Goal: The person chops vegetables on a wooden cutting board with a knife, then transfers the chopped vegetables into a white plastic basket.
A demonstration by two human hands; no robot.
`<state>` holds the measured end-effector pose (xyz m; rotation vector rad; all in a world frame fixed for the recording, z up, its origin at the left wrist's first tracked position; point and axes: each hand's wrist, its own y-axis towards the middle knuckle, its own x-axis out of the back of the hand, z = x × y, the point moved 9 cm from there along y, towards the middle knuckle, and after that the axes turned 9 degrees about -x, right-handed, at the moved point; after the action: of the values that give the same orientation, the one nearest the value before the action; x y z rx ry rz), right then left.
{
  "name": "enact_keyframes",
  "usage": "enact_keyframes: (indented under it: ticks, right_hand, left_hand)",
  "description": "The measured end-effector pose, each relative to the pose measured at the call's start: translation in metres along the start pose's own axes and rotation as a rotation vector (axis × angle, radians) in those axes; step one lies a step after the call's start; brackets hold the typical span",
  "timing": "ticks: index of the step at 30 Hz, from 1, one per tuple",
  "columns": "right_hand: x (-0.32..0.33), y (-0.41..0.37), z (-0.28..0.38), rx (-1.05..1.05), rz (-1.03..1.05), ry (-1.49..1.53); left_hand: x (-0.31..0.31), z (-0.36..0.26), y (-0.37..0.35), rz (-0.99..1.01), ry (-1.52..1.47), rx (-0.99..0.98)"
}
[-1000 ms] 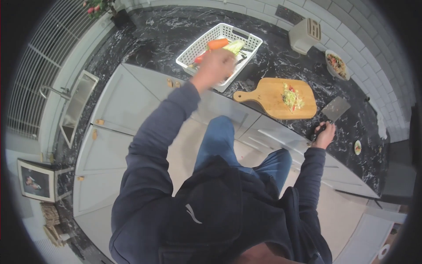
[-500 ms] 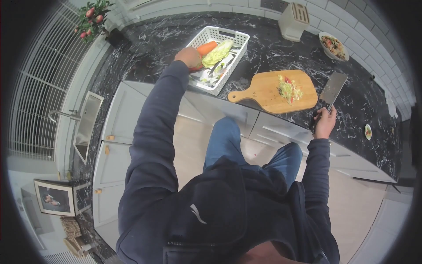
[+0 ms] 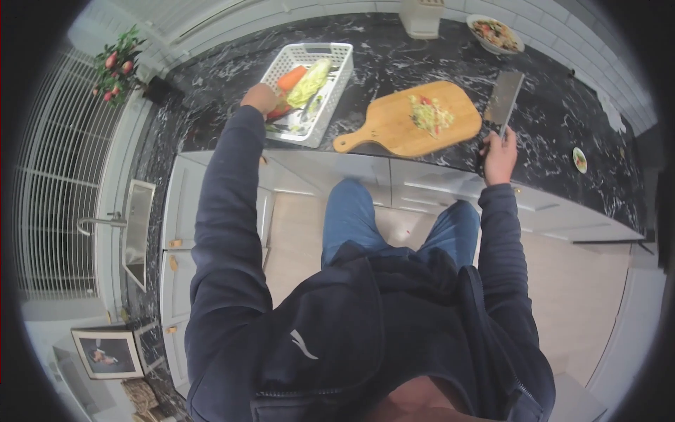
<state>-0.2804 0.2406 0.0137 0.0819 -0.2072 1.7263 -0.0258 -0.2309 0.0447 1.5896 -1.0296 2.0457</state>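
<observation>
Far left, at the back corner of the dark marbled worktop (image 3: 211, 84): a potted plant (image 3: 116, 65) with red fruit. Nearer, along the left run, a sink (image 3: 138, 232) with its tap.

Reaches with the left hand (image 3: 259, 98) into the near left corner of a white basket (image 3: 307, 47) standing on the worktop. Meets, or all but meets, a red piece (image 3: 278, 111) there; cannot tell whether the fingers are closed on it, turned away from the camera as they are. In the same basket, just right of the hand, a carrot (image 3: 290, 76) and beside that a pale green cabbage (image 3: 314, 79), both lying lengthwise.

Right of the basket and apart from it, a wooden cutting board (image 3: 383, 130), handle toward the basket, with a small heap of chopped vegetables (image 3: 430, 114) on its right half.

Grips a cleaver (image 3: 503, 100) with the right hand (image 3: 499, 149), fingers clamped round the handle, blade pointing away from the body with its broad face to the camera, just beside the board's right edge.

Behind, near the wall, a bowl of food (image 3: 494, 32). Farther right, well apart, a small dish (image 3: 579, 160).
</observation>
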Motion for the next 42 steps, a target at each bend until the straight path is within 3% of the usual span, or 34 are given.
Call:
enact_keyframes:
  ticks: [3, 8, 12, 14, 17, 24, 26, 30, 32, 35, 39, 42]
  right_hand:
    - [0.002, -0.003, -0.001, -0.025, -0.009, 0.023]
    - [0.007, -0.003, 0.001, -0.015, -0.022, 0.022]
    - [0.004, 0.0, -0.001, -0.036, 0.006, 0.018]
    - [0.004, 0.001, -0.002, -0.037, 0.007, 0.013]
    - [0.001, -0.001, -0.003, -0.036, 0.023, 0.015]
    - [-0.003, 0.0, -0.011, -0.003, 0.019, 0.007]
    - [-0.004, 0.002, -0.009, 0.041, -0.017, 0.023]
    - [-0.001, -0.028, 0.011, -0.011, -0.007, 0.121]
    - [-0.003, -0.048, 0.032, 0.002, 0.038, 0.16]
    - [-0.014, -0.075, 0.043, 0.044, 0.207, 0.094]
    - [-0.039, -0.098, 0.043, 0.002, 0.483, 0.001]
    - [-0.06, -0.106, 0.043, 0.081, 0.625, -0.155]
  left_hand:
    - [0.0, -0.003, -0.009, -0.01, -0.114, 0.073]
    - [-0.001, -0.011, -0.007, -0.095, -0.069, 0.022]
    - [0.03, -0.014, -0.033, -0.105, -0.132, 0.065]
    - [0.049, -0.012, -0.032, -0.293, -0.255, -0.057]
    - [0.078, -0.022, -0.05, -0.381, -0.358, -0.144]
    - [0.11, -0.104, -0.085, -0.503, -0.544, -0.45]
    - [0.108, -0.136, -0.1, -0.49, -0.603, -0.457]
    - [0.049, -0.19, -0.114, -0.606, -0.702, -0.51]
    - [0.017, -0.216, -0.118, -0.773, -0.538, -0.701]
    - [-0.016, -0.223, -0.132, -0.871, -0.486, -0.775]
    - [-0.021, -0.206, -0.131, -0.815, -0.505, -0.652]
    - [-0.023, -0.206, -0.131, -0.79, -0.513, -0.596]
